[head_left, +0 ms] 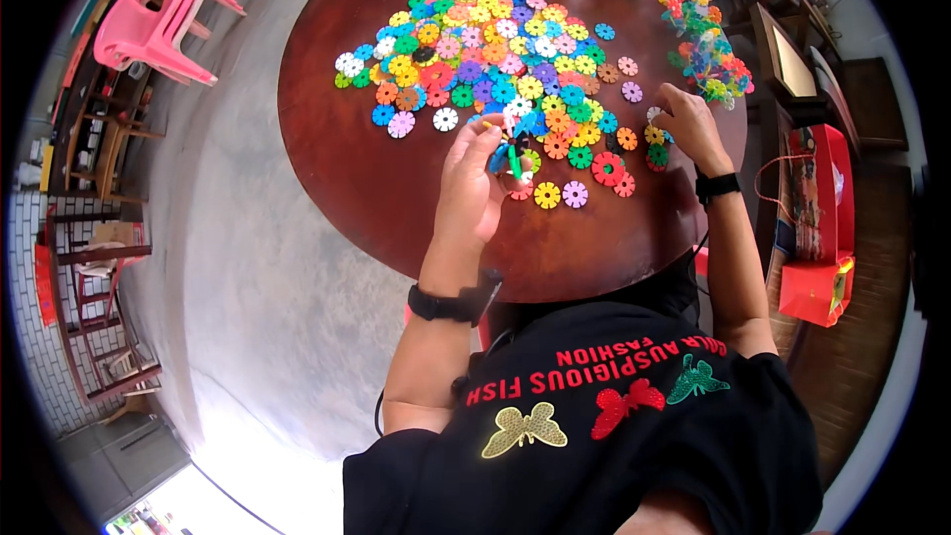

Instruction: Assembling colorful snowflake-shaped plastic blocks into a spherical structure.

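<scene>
One small blue, green and black cluster [513,159] of notched discs is pinched in the left hand [472,180] above one round table [367,208] bearing dozens of loose discs [547,195]; the right hand [693,129] is half-curled, its hold unclear.

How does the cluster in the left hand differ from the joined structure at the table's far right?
The cluster is small; the structure is much larger. The left hand holds the cluster, while no hand holds the structure, which sits on the table. The cluster shows mostly blue, green and black; the structure has plenty of red, orange and yellow too. Both are multicoloured.
</scene>
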A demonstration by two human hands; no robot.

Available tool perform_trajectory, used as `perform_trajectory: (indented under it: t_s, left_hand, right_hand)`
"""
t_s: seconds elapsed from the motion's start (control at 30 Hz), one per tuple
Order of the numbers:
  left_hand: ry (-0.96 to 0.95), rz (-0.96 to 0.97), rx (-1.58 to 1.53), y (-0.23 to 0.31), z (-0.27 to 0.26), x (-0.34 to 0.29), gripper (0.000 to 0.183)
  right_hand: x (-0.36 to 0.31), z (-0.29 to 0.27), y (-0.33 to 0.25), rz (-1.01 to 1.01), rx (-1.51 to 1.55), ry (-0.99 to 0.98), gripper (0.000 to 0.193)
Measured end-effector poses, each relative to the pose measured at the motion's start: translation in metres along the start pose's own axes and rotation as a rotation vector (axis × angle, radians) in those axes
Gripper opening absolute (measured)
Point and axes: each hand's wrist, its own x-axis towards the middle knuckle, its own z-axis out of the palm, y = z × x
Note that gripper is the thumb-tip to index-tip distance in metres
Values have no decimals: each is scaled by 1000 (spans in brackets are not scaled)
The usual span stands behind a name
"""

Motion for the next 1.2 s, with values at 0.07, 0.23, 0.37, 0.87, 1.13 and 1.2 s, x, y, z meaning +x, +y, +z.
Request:
perform_trajectory:
  t_s: [0.07,0.23,0.37,0.87,1.13,1.2]
  left_hand:
    - [8,-23,29,-2,-2,1,21]
    - [21,-29,24,1,5,-3,24]
    - [55,-24,2,0,1,-2,25]
    - [14,7,-74,1,-2,-3,20]
    - [66,56,207,-11,14,-7,22]
    - [4,111,221,-12,18,-10,23]
  right_hand:
    - [-2,-5,5,30,20,-102,23]
    - [5,-2,-4,-88,-61,76,20]
    - [33,11,-21,-169,-71,77,18]
    - [31,-1,-67,-246,53,33,16]
    - [-54,-13,-139,-420,480,186,14]
    - [-60,-11,-137,-408,475,184,14]
